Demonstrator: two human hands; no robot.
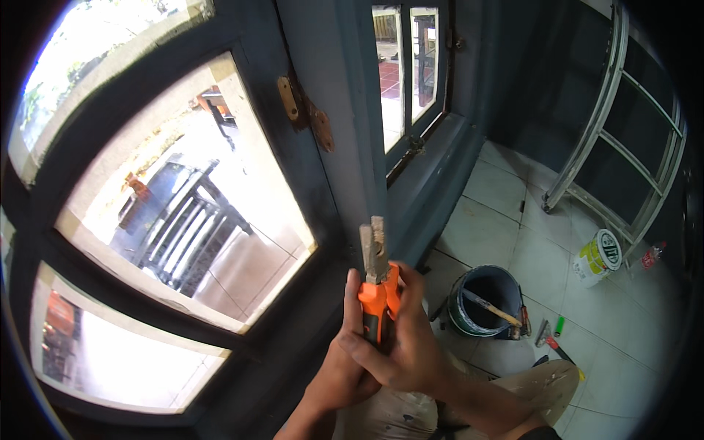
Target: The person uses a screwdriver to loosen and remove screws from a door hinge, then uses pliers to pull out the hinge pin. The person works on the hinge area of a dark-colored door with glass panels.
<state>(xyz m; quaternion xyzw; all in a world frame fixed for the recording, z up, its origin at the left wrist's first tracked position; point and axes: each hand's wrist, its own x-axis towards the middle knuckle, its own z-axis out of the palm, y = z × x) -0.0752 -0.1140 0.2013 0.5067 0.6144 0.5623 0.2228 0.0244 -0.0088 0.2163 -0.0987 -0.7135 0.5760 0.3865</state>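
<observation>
Holding pliers [378, 282] upright in front of the chest, both hands wrapped around the orange handles. Left hand [345, 359] below and to the left, thumb reaching up along the handle, grip closed on the pliers. Right hand [411, 345] over the right side, fingers [367, 352] crossing the lower handles, grip likewise closed on the pliers. Grey, worn plier head pointing up, tips nearly together, set against the dark blue frame [345, 147] between two windows. Rusty hinge [308, 114] higher on that frame, well above the pliers. Taped panes [183, 213] to the left, bright with daylight. Right of the hands, on the white tiled floor [499, 198], a dark bucket [484, 301] with a stick [490, 308] lying inside. Small tools [550, 337] just beside the bucket. Paint can [600, 257] on its side farther right, near a pale window sash [623, 147] leaning on the wall.
</observation>
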